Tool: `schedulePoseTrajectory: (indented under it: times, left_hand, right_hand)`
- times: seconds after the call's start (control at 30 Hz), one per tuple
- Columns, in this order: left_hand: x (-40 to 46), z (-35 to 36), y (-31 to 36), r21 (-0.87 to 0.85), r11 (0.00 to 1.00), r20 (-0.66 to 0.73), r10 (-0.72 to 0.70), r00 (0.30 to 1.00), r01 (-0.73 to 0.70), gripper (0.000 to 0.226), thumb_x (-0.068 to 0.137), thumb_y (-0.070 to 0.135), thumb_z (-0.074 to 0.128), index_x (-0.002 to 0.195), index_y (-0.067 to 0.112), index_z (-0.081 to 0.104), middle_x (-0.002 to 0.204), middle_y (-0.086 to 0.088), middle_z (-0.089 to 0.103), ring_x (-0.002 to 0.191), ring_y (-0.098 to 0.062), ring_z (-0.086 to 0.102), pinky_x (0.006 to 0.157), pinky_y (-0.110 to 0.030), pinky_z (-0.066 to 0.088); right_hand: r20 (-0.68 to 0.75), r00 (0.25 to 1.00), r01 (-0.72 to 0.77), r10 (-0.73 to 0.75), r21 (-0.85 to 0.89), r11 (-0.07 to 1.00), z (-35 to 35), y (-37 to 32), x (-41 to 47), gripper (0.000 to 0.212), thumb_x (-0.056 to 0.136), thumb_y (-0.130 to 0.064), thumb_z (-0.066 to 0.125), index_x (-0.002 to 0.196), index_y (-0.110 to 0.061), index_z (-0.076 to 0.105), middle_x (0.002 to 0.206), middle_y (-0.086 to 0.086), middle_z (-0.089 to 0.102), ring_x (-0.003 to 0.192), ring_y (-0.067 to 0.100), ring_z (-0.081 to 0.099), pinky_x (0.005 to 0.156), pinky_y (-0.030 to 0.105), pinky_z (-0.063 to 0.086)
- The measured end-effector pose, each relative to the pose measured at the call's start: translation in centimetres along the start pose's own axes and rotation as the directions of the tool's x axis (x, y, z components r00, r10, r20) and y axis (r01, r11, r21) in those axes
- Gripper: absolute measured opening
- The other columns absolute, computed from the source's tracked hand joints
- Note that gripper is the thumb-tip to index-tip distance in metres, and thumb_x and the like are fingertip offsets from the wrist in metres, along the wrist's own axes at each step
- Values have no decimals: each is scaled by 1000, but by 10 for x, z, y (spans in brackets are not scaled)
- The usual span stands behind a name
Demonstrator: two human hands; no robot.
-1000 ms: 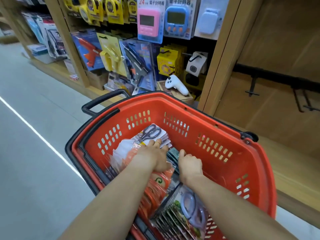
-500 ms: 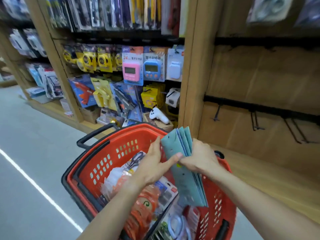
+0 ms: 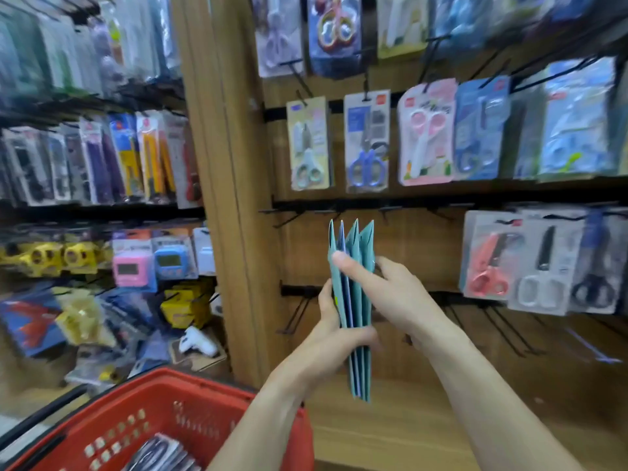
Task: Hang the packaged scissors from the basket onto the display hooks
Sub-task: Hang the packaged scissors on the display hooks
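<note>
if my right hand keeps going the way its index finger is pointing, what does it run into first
The right hand points its index finger left across the top of the teal packages, so it would meet those first; it already seems to touch them. Beyond them, probably the wooden upright, though depth is unclear.

A shop: packaged scissors [image 3: 368, 141] on display hooks [image 3: 295, 312], red basket [image 3: 190, 406]

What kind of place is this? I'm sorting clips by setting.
Most likely a stationery or household-goods shop aisle: packaged scissors hang on display hooks across a wooden wall, a red shopping basket stands below, and both hands hold teal packs for hanging.
</note>
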State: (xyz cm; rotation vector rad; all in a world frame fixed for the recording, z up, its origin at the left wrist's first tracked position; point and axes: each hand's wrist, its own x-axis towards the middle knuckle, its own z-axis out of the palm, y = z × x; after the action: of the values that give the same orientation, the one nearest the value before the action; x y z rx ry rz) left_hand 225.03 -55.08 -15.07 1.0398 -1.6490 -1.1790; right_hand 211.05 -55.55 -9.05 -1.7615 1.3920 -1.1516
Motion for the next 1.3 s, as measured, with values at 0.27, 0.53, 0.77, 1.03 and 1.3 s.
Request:
schedulePoseTrajectory:
  times: [0.27, 0.53, 0.77, 1.03, 1.3]
  left_hand:
    - [37, 67, 21, -405, 899, 182, -102, 978, 169, 71, 64, 13, 61, 134, -1, 62, 121, -33, 69, 101, -49, 69, 84, -52, 60]
    - [33, 98, 12, -519, 816, 179, -185, 966, 253, 45, 84, 17, 75, 127, 6, 71, 119, -26, 75, 96, -40, 77, 82, -48, 62]
    - [41, 105, 2, -602, 754, 146, -222, 964, 265, 30, 93, 29, 67, 113, 13, 82, 124, -24, 74, 108, -43, 74, 98, -54, 57]
    - [55, 104, -16, -569, 818, 16, -99, 995, 90, 63, 79, 26, 84, 138, 13, 64, 131, -20, 72, 120, -45, 69, 111, -64, 47]
    - [59, 100, -22, -516, 856, -33, -44, 998, 21, 56, 86, 20, 85, 137, 13, 64, 129, -15, 74, 118, -39, 71, 108, -59, 52]
  right_hand:
    - [-57, 988, -125, 144, 254, 959, -98, 70, -11, 59, 80, -29, 86, 123, -58, 60, 119, 5, 70, 110, 24, 69, 96, 50, 57]
    - [62, 952, -300, 301, 398, 867, -127, 104, -19, 47, 75, -13, 89, 118, -11, 70, 104, 4, 81, 102, 24, 76, 102, 49, 55]
    - [-29, 958, -241, 286, 458, 856, -134, 125, -13, 42, 78, -4, 86, 116, -5, 70, 101, 9, 81, 93, 27, 79, 83, 42, 61]
    - [-104, 969, -133, 225, 547, 826, -132, 128, -9, 37, 79, -3, 85, 113, -6, 72, 100, 12, 80, 91, 33, 78, 85, 46, 62]
    - [-115, 979, -77, 167, 549, 832, -130, 134, -2, 39, 80, -2, 84, 116, -8, 70, 102, 9, 81, 92, 25, 78, 73, 31, 59]
